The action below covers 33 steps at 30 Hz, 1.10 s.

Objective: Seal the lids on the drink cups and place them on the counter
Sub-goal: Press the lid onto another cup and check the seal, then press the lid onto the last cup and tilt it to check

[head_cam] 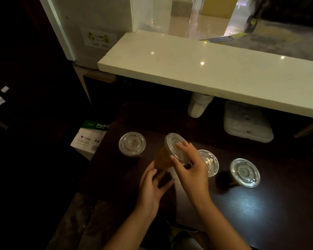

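Observation:
A drink cup (163,157) with amber liquid and a clear lid (173,145) is tilted away from me over the dark table (260,204). My left hand (153,186) is around its lower body. Across the lid's near side lie the fingers of my right hand (190,165), pressing on the rim. Three other lidded cups stand on the table: one at the left (132,144), one just behind my right hand (210,162), one further right (245,173). Above and behind runs the pale stone counter (197,69), bare on top.
Under the counter's overhang hang a stack of white cups (199,105) and a white lidded container (247,121). A box of A4 paper (90,138) sits on the floor left of the table. A clear screen (197,15) stands behind the counter.

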### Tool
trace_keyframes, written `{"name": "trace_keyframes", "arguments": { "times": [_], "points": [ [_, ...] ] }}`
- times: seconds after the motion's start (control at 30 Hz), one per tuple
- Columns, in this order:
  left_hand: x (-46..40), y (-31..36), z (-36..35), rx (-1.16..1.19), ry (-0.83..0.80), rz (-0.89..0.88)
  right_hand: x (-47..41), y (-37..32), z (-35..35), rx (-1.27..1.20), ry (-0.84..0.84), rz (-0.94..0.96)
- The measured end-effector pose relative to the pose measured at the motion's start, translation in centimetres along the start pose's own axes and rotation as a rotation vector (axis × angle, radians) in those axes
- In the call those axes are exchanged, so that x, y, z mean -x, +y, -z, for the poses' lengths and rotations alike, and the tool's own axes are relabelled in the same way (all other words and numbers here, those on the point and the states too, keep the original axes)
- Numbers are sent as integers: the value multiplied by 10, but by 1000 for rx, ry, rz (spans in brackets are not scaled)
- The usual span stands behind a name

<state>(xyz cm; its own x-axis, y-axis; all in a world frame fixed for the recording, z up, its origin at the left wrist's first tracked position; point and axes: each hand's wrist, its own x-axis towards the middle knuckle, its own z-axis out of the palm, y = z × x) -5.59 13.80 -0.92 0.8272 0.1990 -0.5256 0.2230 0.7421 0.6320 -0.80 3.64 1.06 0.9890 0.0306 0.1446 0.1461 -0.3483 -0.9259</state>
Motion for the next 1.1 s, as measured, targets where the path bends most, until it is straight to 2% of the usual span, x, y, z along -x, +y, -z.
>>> {"name": "trace_keyframes", "arguments": {
  "times": [0.13, 0.23, 0.47, 0.83, 1.1],
  "points": [
    [-19, -1, 3, 76, 48, 186, -6, 20, -14, 210, -16, 118],
    [-35, -3, 8, 92, 79, 253, -8, 36, -26, 276, -42, 195],
    [-60, -3, 19, 59, 131, 281, -15, 58, -43, 369, -118, 181],
    [-70, 10, 21, -60, -23, 350, -18, 68, -40, 347, -131, 229],
    [-57, 7, 25, 57, -20, 340, -8, 70, -27, 389, -234, 265]
  ]
}}
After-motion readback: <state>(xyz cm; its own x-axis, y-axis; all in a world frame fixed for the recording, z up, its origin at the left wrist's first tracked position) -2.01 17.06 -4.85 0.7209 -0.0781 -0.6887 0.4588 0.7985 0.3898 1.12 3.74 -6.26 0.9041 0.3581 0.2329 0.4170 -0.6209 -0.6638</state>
